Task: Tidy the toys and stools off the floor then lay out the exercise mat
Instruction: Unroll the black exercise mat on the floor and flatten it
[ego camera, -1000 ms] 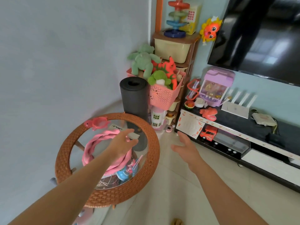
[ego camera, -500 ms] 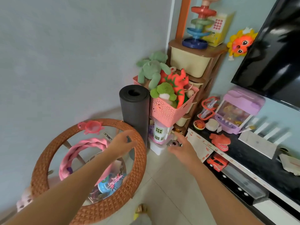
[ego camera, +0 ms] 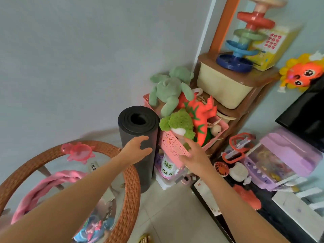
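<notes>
Pale tiled floor (ego camera: 175,216) holds the rolled exercise mat (ego camera: 140,137), upright in the corner beside the pink basket (ego camera: 171,144). Left hand (ego camera: 135,149) and right hand (ego camera: 194,155), both with relaxed fingers and holding nothing, hover near it.

A dark grey rolled exercise mat (ego camera: 138,137) is standing left of a pink perforated basket (ego camera: 172,146) holding a pale green plush (ego camera: 169,90), an orange dinosaur (ego camera: 201,111) with green stripes, and a bright green plush (ego camera: 178,122). A pink turtle toy (ego camera: 78,151) is showing against the brown woven rim of the surface (ego camera: 129,190).
</notes>
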The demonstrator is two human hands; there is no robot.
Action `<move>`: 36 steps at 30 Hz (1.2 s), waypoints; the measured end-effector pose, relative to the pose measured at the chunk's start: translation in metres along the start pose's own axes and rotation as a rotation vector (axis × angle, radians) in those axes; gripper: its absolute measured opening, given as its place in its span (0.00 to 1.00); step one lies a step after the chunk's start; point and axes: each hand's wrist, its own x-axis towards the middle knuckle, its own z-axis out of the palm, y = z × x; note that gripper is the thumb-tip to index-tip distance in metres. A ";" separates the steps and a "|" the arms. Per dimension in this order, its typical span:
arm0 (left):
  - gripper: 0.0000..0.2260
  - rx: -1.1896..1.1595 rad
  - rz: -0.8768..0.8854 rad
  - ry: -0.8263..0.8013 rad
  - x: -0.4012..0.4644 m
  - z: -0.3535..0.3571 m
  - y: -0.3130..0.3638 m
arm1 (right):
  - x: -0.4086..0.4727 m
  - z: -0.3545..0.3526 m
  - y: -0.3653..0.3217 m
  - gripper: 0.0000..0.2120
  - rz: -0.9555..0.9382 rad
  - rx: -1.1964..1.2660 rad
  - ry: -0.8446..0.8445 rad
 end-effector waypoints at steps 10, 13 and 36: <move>0.25 0.116 -0.057 0.112 0.070 -0.002 0.021 | 0.113 -0.003 0.020 0.30 -0.264 -0.748 -0.044; 0.25 0.148 -0.115 0.155 0.083 0.002 0.024 | 0.141 -0.007 0.020 0.32 -0.289 -0.825 -0.132; 0.33 0.301 -0.622 0.460 0.213 0.053 0.042 | 0.218 -0.016 0.058 0.27 -0.563 -0.825 -0.373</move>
